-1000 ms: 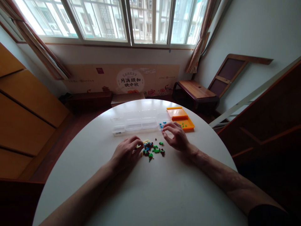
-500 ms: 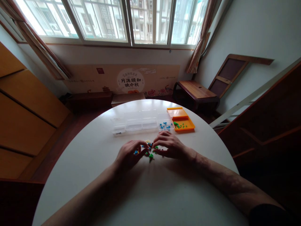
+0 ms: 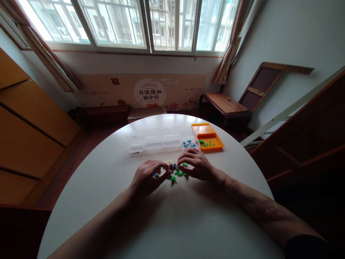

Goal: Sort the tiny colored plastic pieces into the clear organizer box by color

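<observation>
Both forearms rest on round white table [image 3: 167, 216]. Left hand [image 3: 147, 177] curled, fingertips pinching a small blue piece at pile of small plastic bricks [image 3: 175, 172]. Right hand [image 3: 198, 166] arched over pile's right edge, fingers narrowed; grip contents cannot tell. Clear compartment box [image 3: 161, 140] and glossy orange tray [image 3: 208, 138] behind.

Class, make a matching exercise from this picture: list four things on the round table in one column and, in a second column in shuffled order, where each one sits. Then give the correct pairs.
Things
1. blue pieces
2. green pieces
3. mixed pile of small pieces
4. orange tray

Places
A. between the left hand and the right hand
B. in the right end compartment of the clear box
C. at the right end of the clear box
D. inside the orange tray

Pairs: 1-B, 2-D, 3-A, 4-C
</observation>
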### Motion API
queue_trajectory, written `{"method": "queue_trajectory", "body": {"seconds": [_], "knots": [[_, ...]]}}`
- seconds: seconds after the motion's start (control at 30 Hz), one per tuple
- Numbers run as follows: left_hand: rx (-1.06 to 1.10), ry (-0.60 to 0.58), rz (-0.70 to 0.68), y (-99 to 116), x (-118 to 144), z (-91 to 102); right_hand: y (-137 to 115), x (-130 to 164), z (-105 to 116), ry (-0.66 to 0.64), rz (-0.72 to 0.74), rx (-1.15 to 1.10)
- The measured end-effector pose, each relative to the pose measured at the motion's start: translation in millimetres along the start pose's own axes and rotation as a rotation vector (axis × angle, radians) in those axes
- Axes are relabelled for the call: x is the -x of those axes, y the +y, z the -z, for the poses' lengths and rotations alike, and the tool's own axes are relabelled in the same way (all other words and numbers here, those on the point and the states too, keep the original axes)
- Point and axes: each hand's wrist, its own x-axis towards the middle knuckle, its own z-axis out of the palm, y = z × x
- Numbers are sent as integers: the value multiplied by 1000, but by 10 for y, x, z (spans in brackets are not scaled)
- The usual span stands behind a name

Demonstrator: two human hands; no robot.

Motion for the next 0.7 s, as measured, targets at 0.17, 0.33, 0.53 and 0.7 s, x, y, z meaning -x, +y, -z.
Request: {"method": "queue_trajectory", "body": {"seconds": [0.17, 0.33, 0.53, 0.7], "knots": [[-131, -13, 192, -60, 21, 119, 181, 74, 117, 259, -376, 239], [-129, -92, 249, -114, 64, 133, 361, 162, 139, 264, -563, 322], [-120, -137, 223, -139, 67, 104, 290, 137, 47, 202, -490, 283], [-139, -140, 219, -168, 82, 85, 242, 112, 47, 192, -453, 240]]}}
